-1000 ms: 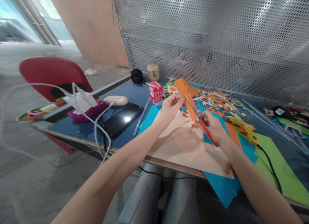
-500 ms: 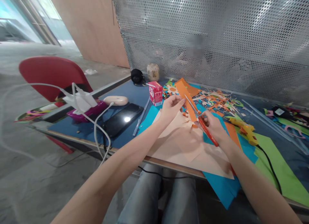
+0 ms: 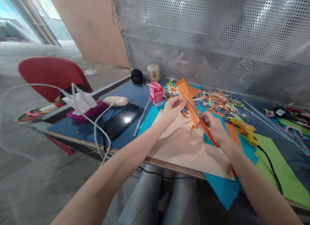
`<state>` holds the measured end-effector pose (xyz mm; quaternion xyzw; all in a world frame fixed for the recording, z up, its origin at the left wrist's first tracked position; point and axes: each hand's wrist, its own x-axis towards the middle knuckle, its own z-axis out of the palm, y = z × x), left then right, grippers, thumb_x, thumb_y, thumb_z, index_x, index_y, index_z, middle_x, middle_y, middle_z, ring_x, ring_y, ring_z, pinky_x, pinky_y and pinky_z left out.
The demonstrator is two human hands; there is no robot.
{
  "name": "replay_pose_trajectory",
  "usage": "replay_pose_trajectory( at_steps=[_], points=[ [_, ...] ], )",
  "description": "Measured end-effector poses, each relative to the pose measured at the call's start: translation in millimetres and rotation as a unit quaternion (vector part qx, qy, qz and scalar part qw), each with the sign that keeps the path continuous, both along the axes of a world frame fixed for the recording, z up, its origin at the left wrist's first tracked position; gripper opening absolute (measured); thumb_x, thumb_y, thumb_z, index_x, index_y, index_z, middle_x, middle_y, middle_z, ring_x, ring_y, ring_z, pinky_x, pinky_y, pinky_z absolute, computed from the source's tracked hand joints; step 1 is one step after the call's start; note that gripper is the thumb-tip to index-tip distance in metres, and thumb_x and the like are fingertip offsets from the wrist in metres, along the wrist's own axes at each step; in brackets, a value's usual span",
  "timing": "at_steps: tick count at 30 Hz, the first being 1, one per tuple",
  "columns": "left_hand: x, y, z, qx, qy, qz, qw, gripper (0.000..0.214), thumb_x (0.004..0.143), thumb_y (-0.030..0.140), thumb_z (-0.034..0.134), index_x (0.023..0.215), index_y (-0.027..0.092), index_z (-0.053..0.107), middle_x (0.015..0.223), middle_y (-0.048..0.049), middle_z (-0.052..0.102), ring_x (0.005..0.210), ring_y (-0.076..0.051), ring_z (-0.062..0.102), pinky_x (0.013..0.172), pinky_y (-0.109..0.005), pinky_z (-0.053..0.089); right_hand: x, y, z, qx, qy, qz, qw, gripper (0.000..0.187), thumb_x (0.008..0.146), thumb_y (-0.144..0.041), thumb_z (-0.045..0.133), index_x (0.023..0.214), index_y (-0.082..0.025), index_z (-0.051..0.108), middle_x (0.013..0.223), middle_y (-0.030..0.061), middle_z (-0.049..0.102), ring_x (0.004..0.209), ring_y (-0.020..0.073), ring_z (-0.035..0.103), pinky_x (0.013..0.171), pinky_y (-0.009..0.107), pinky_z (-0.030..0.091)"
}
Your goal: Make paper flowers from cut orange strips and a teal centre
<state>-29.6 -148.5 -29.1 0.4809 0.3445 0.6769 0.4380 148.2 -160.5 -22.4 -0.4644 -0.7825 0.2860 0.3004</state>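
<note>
My left hand pinches the near edge of an orange paper strip held up over the table. My right hand is closed around the red handles of a pair of scissors, whose blades point up and left into the strip. Under both hands lies a large peach paper sheet on top of blue sheets. Small orange offcuts lie on the peach sheet just below the blades.
A yellow glue gun with a black cord lies right of my right hand, beside a green sheet. A small red carton, a black phone, a white charger and a red chair are at the left. Paper scraps lie before the perforated metal wall.
The orange strip and my left hand have shifted slightly; the scissors have worked a little further along the strip. Otherwise the hands stay in place.
</note>
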Motion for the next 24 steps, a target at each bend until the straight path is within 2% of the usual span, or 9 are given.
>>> replay_pose_trajectory(
  at_steps=[4,10,16,24],
  points=[
    [0,-2,1.9,-0.001,-0.019,0.006,1.000,0.019,0.075,0.033,0.059,0.068,0.015,0.056,0.061,0.0004,0.057,0.056,-0.008,0.056,0.045,-0.018,0.042,-1,-2,1.9,0.000,-0.007,-0.004,1.000,0.029,0.065,-0.043,0.058,0.072,-0.023,0.038,0.053,-0.0080,0.040,0.046,0.0089,0.037,0.046,0.022,0.029],
    [-2,4,-0.2,0.030,-0.032,0.045,0.998,0.010,0.076,0.025,0.058,0.071,0.017,0.055,0.061,0.0011,0.059,0.055,-0.008,0.057,0.044,-0.018,0.041,-4,-5,7.0,-0.008,-0.011,-0.009,1.000,0.030,0.063,-0.045,0.056,0.071,-0.023,0.037,0.053,-0.0078,0.038,0.046,0.0086,0.034,0.045,0.022,0.027],
    [0,-1,2.1,0.030,-0.002,0.035,0.999,0.010,0.076,0.024,0.057,0.069,0.016,0.055,0.060,0.0010,0.058,0.053,-0.008,0.055,0.045,-0.018,0.040,-6,-8,11.2,0.000,-0.007,-0.005,1.000,0.022,0.063,-0.039,0.050,0.067,-0.023,0.036,0.057,-0.0054,0.044,0.051,0.0101,0.038,0.048,0.023,0.029],
    [1,-3,2.9,0.033,0.025,0.026,0.999,0.012,0.076,0.028,0.058,0.072,0.017,0.055,0.063,0.0006,0.057,0.056,-0.008,0.055,0.046,-0.019,0.040,-7,-8,10.7,-0.016,0.009,-0.009,1.000,0.022,0.063,-0.040,0.048,0.070,-0.023,0.037,0.058,-0.0047,0.047,0.051,0.0106,0.040,0.048,0.023,0.030]
  ],
)
